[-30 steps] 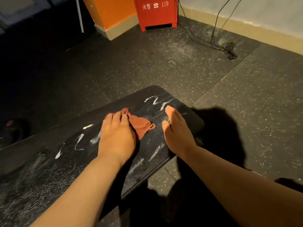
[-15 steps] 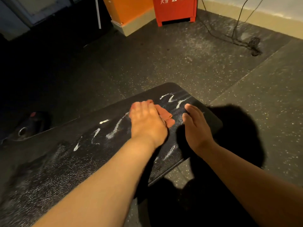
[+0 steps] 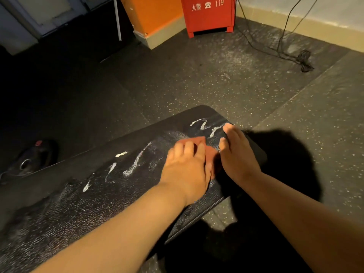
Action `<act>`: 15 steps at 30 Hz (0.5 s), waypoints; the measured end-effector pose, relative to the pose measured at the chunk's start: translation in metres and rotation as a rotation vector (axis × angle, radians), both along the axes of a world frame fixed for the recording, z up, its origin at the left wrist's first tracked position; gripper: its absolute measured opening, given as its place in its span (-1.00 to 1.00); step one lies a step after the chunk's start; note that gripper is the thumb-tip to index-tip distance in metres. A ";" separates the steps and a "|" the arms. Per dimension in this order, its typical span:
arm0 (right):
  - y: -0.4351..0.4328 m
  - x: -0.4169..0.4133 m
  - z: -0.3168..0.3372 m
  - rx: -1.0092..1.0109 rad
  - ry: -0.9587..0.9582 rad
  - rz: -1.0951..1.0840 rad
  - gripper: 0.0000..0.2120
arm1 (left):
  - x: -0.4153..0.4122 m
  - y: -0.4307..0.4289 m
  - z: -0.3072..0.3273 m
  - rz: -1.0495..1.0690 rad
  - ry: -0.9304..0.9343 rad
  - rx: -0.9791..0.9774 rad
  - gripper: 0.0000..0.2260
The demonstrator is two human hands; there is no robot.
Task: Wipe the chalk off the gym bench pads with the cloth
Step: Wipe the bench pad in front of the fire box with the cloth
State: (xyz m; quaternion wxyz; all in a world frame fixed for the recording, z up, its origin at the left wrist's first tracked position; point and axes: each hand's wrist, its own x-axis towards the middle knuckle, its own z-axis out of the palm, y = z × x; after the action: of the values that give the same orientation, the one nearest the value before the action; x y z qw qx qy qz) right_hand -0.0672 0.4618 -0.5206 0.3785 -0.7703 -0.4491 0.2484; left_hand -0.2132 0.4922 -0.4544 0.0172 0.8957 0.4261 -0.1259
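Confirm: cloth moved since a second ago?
Yes. Under the left hand, the cloth slid toward the chalk squiggle at the end of the bench pad.

The left hand (image 3: 187, 168) lies flat on a reddish cloth (image 3: 212, 152), pressing it to the black bench pad (image 3: 59, 213) near the bench's far right end. The right hand (image 3: 239, 154) rests flat just beside it, fingers straight, fingertips close to the far right corner. White chalk marks (image 3: 204, 125) show between that corner and the cloth; more chalk strokes (image 3: 128, 168) streak the pad left of the left hand. On the floor (image 3: 216, 75) beyond stand a red cabinet (image 3: 208, 16) marked 119 and an orange box (image 3: 151, 14).
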 end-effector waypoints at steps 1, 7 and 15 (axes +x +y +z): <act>0.000 0.003 -0.002 -0.030 -0.005 0.001 -0.55 | -0.010 0.003 0.003 -0.093 0.013 0.030 -0.45; -0.001 0.003 -0.008 -0.097 -0.048 -0.013 -0.50 | -0.012 0.074 -0.013 0.066 -0.114 0.012 -0.52; -0.001 0.003 -0.007 -0.163 -0.087 0.044 -0.48 | -0.011 0.045 -0.008 -0.093 -0.118 -0.084 -0.53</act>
State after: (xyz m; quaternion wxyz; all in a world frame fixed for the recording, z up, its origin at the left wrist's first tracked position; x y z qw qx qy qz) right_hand -0.0643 0.4606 -0.5279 0.2892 -0.7986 -0.4600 0.2587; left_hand -0.2247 0.5371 -0.4625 0.0739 0.9190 0.3764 -0.0913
